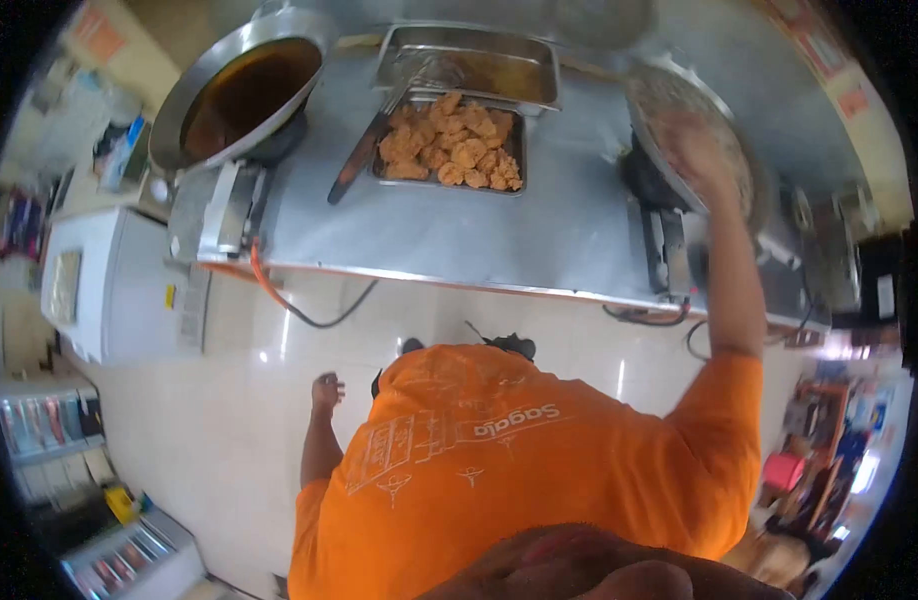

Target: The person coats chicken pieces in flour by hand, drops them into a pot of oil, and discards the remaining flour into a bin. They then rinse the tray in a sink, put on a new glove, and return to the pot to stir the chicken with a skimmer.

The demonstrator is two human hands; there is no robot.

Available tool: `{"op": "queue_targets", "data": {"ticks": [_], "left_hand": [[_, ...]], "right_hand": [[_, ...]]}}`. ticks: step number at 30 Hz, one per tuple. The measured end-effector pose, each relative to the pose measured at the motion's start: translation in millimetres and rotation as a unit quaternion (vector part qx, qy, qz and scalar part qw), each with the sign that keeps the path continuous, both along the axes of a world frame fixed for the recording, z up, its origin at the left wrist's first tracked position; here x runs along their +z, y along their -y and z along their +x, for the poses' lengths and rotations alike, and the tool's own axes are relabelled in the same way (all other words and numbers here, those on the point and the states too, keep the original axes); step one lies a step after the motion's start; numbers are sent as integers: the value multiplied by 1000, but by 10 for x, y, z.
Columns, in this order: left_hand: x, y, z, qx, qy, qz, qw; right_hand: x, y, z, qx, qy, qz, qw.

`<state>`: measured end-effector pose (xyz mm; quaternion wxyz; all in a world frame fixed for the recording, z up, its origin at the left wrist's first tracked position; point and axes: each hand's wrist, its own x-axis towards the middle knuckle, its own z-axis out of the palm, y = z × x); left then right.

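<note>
My right hand [691, 150] reaches over the wide pan [744, 190] on the right burner, and motion blurs its fingers. Pale, bubbly-looking contents [669, 90] fill that pan; I cannot make out whether the hand holds anything. Down beside my body hangs my left hand [327, 390], its fingers loosely bent and apart, with nothing seen in it. Golden fried pieces, like battered chicken [449, 142], are heaped in a metal tray [499, 191] at the middle of the steel counter. A wire skimmer with a dark wooden handle [359, 160] leans across the tray's left side.
Behind the fried pieces stands a steel pan [551, 80] with yellowish liquid. A large wok of dark oil [249, 95] sits on the left burner [229, 215]. An orange hose [269, 285] hangs off the counter's front edge. A white chest freezer [129, 285] stands at left.
</note>
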<state>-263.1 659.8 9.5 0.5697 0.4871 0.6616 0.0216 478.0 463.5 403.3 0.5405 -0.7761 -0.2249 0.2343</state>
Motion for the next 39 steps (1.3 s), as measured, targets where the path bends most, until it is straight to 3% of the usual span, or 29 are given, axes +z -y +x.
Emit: {"op": "queue_targets", "data": {"ticks": [1,2,3,4,5,6,7,10,12,16,18,23,26,27,29,31,32,33,35,36,38,39], "left_hand": [[-32,-154,-170,10,3,-7,1000],[-125,-279,-415,17,6,-12,1000],[-242,-376,-650,-116,57,103,986],[-336,-464,-866,-224,104,231,941],[-359,-443,-834,-115,120,131,977],[-375,-460,-803,-92,124,93,984],[-358,-481,-760,-119,104,56,986],[-447,-462,-515,-176,50,-44,982],[-436,-499,-271,-212,33,-74,974],[-357,-602,133,-261,14,-98,960],[-338,-654,305,-284,7,-101,954],[-365,-746,753,-349,-7,-106,931],[-432,-777,1046,-408,-7,-98,908],[-468,-777,1160,-445,-2,-84,892],[-533,-781,1377,-571,22,-3,821],[-589,-841,1635,-760,88,202,612],[-632,-869,1788,-800,126,318,492],[-694,-880,1953,-803,154,380,432],[-706,-910,2272,-788,180,437,394],[-726,-909,2422,-778,193,454,390],[-329,-619,2797,-677,165,227,680],[-64,-427,2967,-636,150,161,740]], "right_hand": [[-221,-276,-81,45,153,-70,985],[-433,-555,-166,64,329,-155,929],[-639,-834,-253,52,480,-216,849],[-958,-1076,-319,73,466,-263,842],[-1137,-1304,-377,95,447,-307,834],[-913,-1325,-859,63,449,-270,849],[-1081,-1502,-887,42,359,-335,870],[-1780,-1685,-886,50,409,-368,834],[-1919,-1684,-957,7,351,-370,860],[-2259,-1388,-859,-30,325,-388,862],[-2334,-1045,-908,-73,325,-375,865],[-2580,368,-1026,-172,147,-224,948],[-2921,1578,-956,-258,186,-234,919],[-3054,1946,-914,-361,98,-232,898],[-3223,2619,-802,-402,71,-217,887],[-3270,3002,-726,-392,61,-203,895],[-3240,3137,-676,-375,53,-199,904],[-3324,3212,-585,-372,18,-147,916],[-3217,3263,-512,-344,-64,-97,932],[-3122,3245,-463,-326,-102,-72,937],[-3139,3288,-387,-305,-152,-35,939],[-3171,3326,-351,-293,-180,-25,939]]}}
